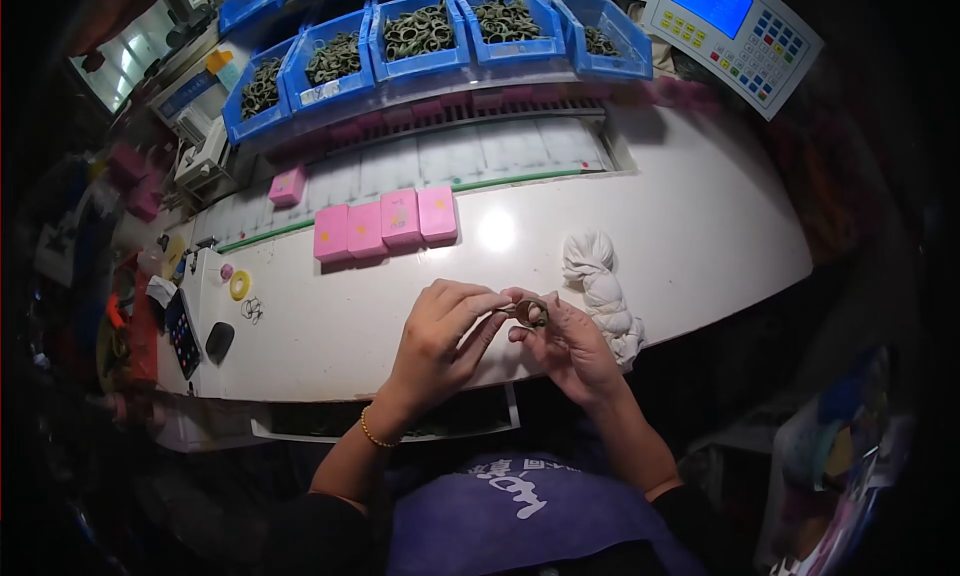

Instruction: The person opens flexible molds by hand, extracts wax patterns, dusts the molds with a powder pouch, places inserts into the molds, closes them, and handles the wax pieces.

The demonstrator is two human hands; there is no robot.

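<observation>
Ring [532, 303] between 2 hands [432, 328] [577, 348]

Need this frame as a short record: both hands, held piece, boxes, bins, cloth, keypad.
left hand: fingertips at the held piece, exact grip unclear
right hand: holding the piece
held piece: small, dark, ring-like; details too small to tell
pink boxes: four side by side, one apart behind them to the left
blue bins: front row of five, small dark pieces inside
cloth: white, twisted, on the table
keypad: back right, blue screen
</observation>
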